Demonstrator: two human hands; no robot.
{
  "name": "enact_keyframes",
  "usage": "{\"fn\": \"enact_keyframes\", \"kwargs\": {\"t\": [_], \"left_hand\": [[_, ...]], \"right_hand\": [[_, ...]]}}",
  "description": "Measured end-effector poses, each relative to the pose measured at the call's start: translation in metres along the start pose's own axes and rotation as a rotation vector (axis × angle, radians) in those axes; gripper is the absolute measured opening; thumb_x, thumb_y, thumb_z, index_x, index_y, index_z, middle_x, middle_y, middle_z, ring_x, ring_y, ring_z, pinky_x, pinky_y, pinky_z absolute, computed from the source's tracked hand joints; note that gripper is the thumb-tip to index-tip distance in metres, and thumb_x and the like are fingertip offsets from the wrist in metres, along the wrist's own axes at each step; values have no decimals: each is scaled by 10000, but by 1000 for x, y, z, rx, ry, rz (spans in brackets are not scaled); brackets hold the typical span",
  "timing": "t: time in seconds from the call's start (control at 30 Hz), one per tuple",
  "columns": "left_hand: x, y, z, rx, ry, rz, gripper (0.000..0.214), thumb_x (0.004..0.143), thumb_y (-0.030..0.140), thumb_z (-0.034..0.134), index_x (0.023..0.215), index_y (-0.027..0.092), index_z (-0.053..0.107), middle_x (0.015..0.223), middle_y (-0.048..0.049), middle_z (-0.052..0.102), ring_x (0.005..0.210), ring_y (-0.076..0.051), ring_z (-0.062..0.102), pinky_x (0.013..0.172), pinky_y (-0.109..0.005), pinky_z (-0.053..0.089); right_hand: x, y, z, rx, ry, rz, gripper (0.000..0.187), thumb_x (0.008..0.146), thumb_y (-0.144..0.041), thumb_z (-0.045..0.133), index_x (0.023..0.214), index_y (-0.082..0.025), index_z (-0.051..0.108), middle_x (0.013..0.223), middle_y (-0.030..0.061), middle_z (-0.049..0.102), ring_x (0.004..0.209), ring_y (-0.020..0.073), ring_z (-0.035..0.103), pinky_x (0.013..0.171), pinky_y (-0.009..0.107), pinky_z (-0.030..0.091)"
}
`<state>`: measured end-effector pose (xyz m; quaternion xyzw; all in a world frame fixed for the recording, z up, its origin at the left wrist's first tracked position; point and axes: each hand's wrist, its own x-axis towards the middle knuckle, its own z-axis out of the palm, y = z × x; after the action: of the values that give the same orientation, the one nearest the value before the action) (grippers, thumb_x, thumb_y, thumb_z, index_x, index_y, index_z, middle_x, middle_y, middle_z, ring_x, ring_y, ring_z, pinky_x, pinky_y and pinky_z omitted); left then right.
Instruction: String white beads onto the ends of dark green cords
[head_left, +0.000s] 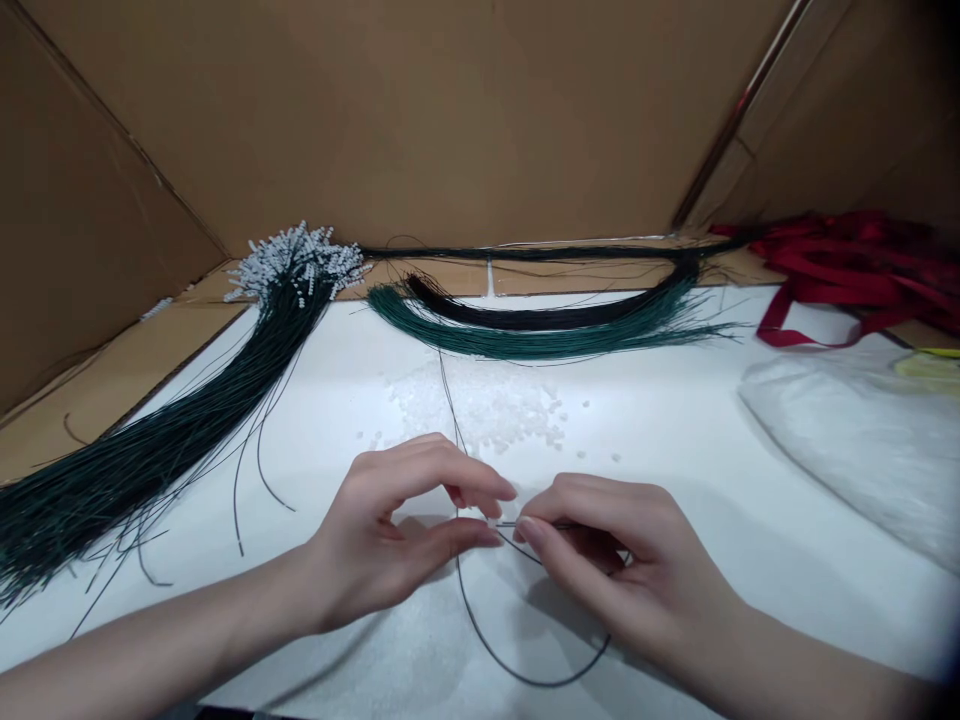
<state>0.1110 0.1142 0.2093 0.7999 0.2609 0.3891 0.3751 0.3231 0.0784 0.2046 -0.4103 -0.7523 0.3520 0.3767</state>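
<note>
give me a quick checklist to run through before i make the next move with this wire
1. Wire gripped by right hand: ok, thumb and fingers pinch it.
2. White bit held firmly by left hand: cannot tell, it shows between the fingertips but is too small to judge.
3. Wire through the white bit: cannot tell, same reason.
4. Beads near the hands: ok, spread just beyond them.
5. Beads all gathered: not ok, a few lie outside the pile.
6. Ribbon clear of the hands: ok, it lies at the far right.
</note>
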Motion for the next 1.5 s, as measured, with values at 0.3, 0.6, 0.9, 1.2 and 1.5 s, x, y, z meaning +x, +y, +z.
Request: {"fn": "enact_keyframes", "kwargs": {"t": [0.3, 0.6, 0.9, 1.2, 1.5], "left_hand": [[2, 1, 2, 26, -16, -14, 281, 812, 103, 745, 1069, 189, 672, 848, -36, 715, 782, -154, 628, 726, -293, 519], [2, 1, 2, 35, -12, -16, 278, 807, 107, 755, 1062, 176, 671, 850, -34, 716, 786, -147, 630, 728, -286, 514], [1, 1, 3, 37, -27, -8, 291, 820, 99, 736, 1088, 181, 658, 860, -33, 713, 794, -148, 632, 749, -289, 525], [0, 0, 3, 56, -41, 10, 301, 832, 88, 713, 1110, 183, 644, 871, -40, 708, 795, -147, 650, 739, -274, 537], [-2, -1, 2, 155, -107, 69, 289, 865, 75, 662, 1135, 177, 629, 885, -43, 695, 799, -146, 640, 744, -263, 518]], "right_hand": [[0, 0, 0, -60, 2, -15, 209, 900, -116, 516, 758, -143, 666, 603, 3, 563, 509, 81, 413, 459, 217, 304], [-2, 2, 3, -68, 34, -44, 200, 897, -103, 518, 765, -155, 660, 592, -9, 527, 500, 77, 397, 458, 226, 290], [-2, 0, 0, -108, 40, -63, 202, 870, -78, 532, 728, -162, 649, 557, -20, 478, 485, 79, 410, 438, 215, 299], [-1, -1, 1, -125, 54, -86, 198, 850, -71, 538, 712, -173, 638, 544, -23, 473, 476, 81, 424, 435, 209, 313], [0, -1, 3, -146, 54, -100, 195, 838, -57, 532, 715, -173, 629, 547, -27, 453, 473, 82, 409, 438, 214, 315]]}}
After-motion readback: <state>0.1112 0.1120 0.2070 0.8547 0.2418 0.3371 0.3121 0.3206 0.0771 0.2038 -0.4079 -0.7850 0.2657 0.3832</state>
